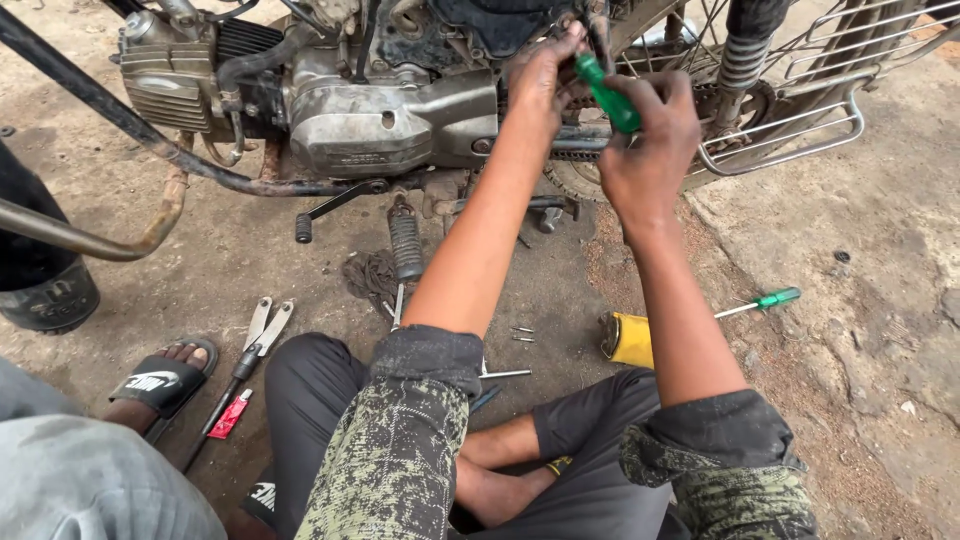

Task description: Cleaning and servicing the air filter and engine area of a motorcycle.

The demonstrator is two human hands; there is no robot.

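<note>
Bare, dusty concrete ground [880,250] stained with oil serves as the workplace, and a person sits cross-legged on it facing the grimy grey metal engine case [385,125] of a motorcycle, which is the landmark for everything else. To the right of that engine case, at the chain and sprocket area, the left hand [543,75] reaches up with its fingers curled around some small part of the frame; what exactly it pinches is hidden by the knuckles, so I can only say it looks closed on the bike there. Just right of it, the right hand [650,140] is wrapped in a fist around the green plastic handle of a screwdriver [607,93], whose tip points up towards the same spot and is lost behind the left hand. Judging by this, the work at the spot beside the engine case is under way rather than finished: both hands are engaged on it and the tool is applied. Below the engine case, on the ground, lie a second green-handled screwdriver [760,302], a yellow cylindrical tin on its side [628,340], a few loose small silver screws [522,334] and a dark ribbed rubber footrest [406,245], which suggests parts are already off and still wait to be refitted. Below and left of the engine case rest a pair of steel pliers with dark grips [255,345] and a small red tube [231,413], beside another person's foot in a black sandal [160,383].
</note>
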